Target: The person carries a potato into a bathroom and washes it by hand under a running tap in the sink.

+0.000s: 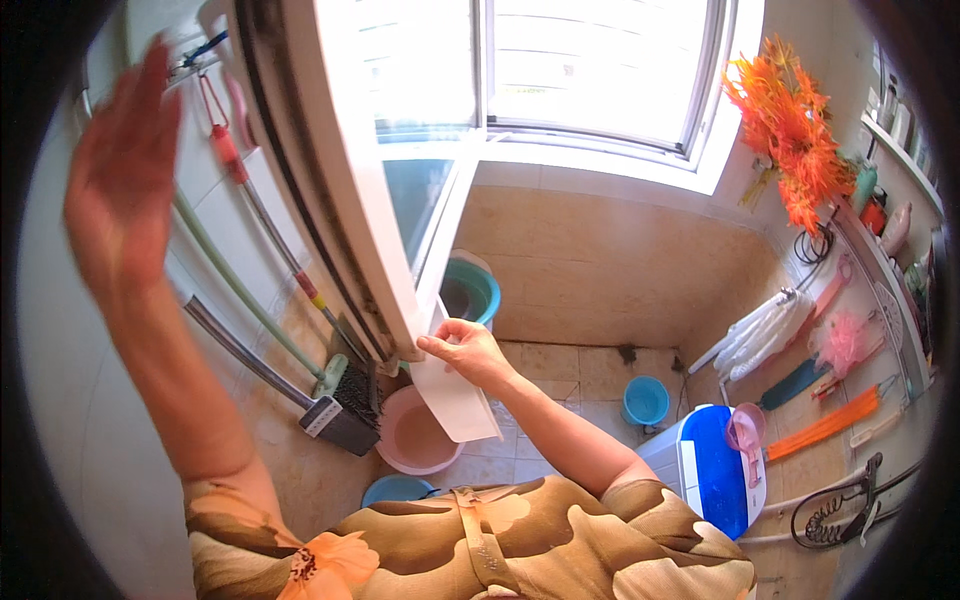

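My left hand (127, 172) is raised at the far left and blurred, its fingers stretched out with nothing in them. It is beside the wall hooks (196, 56), where a red-handled mop (229, 154) hangs. In the middle, my right hand (472, 356) grips the lower corner of a white-framed glass panel (352, 172), thumb on the edge and fingers curled. The panel stands edge-on towards me, with dark, dirty grooves along its left side. Below my right hand is a flat white plastic piece (457, 409); whether I touch it I cannot tell.
On the floor stand a pink basin (420, 442), a teal basin (484, 292) and blue buckets (646, 400). Brushes (341, 427) lean at left. A blue-lidded washing machine (712, 472) stands right, under hanging bath scrubbers (847, 341) and orange artificial flowers (795, 127). A window (592, 67) is ahead.
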`<state>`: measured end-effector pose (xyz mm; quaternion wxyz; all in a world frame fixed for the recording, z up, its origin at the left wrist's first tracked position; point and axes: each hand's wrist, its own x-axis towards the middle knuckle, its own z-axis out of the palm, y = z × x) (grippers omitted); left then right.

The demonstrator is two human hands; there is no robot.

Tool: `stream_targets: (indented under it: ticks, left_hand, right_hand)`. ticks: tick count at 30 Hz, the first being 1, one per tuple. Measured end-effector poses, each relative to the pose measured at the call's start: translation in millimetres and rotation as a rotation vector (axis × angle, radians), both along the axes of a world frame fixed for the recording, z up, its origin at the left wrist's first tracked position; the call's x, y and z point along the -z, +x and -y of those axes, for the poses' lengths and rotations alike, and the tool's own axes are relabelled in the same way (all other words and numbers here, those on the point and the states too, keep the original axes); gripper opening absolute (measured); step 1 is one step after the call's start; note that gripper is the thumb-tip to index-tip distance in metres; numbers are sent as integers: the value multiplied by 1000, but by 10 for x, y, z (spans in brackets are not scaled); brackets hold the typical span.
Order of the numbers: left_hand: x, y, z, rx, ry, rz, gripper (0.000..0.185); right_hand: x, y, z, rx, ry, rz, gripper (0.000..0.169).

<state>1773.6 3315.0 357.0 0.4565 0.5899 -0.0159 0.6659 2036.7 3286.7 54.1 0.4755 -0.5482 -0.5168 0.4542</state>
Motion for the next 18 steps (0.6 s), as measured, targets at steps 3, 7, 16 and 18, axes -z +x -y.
stream_targets:
  ticks: [3,7,16,18]
  left_hand:
    - [421,-30,341,-234,53,-34,47]
    - [1571,-625,255,-32,-331,23,45]
    - [3986,-491,1686,-433,-1293,297,17]
    - [4043,-51,2026,-488,-1371,251,17]
  right_hand:
    - [111,272,153,-4,-22,33,31]
    - [496,623,269,-80,-46,161,16]
    - [1389,1408,773,-172,-129,594,35]
    - [1516,1726,882,-72,-190,637,36]
